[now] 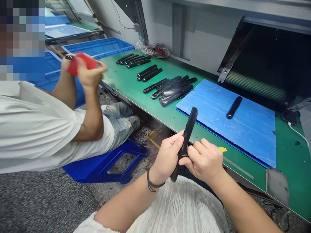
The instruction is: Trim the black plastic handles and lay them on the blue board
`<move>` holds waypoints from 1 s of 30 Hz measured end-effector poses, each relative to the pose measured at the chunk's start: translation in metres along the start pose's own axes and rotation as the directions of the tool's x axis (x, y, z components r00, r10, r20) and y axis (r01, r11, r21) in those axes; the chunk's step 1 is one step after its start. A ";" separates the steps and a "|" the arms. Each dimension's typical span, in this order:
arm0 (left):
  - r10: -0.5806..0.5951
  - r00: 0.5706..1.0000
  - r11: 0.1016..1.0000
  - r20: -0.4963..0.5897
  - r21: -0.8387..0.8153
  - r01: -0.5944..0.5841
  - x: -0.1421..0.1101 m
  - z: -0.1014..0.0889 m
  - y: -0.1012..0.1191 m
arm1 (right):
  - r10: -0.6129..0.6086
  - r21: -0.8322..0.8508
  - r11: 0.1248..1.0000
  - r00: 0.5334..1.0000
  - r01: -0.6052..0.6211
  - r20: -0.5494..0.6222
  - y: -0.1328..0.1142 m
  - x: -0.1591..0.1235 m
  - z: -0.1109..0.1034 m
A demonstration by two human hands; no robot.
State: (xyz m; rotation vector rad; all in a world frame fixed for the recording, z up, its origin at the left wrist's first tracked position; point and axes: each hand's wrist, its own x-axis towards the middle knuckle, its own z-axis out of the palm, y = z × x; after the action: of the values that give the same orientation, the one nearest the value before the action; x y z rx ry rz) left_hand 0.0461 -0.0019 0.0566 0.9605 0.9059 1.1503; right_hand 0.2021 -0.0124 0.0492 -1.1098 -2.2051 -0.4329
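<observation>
My left hand (167,153) is closed around a long, slightly curved black plastic piece (190,124), held tilted above my lap near the table's front edge. My right hand (205,158) is closed on a slim tool, seemingly a knife; its yellow end (222,149) sticks out past the knuckles. A thin metallic edge shows between my right fingers and the black piece, by the right thumb. Most of the tool is hidden in my fist. Beyond my hands, another black piece (234,107) lies on a blue plastic sheet (209,103).
On the green table (126,84), a pile of black pieces (170,89) lies left of the sheet, with neat rows farther back. At left, a co-worker (89,106) holds a red cloth (84,63). Blue crates (97,47) stand behind; a phone (290,117) with a cable lies right.
</observation>
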 end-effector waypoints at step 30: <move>-0.174 0.899 0.888 -0.402 -0.459 -0.033 0.030 -0.015 -0.001 | 0.185 0.192 0.957 0.967 -0.217 0.172 -0.033 -0.044 0.013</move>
State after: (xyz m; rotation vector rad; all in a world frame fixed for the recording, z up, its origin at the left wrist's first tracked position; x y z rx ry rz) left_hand 0.0381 0.0290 0.0482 0.2789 0.9503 1.4615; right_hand 0.1900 -0.0509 0.0100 -1.2702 -2.1779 -0.0258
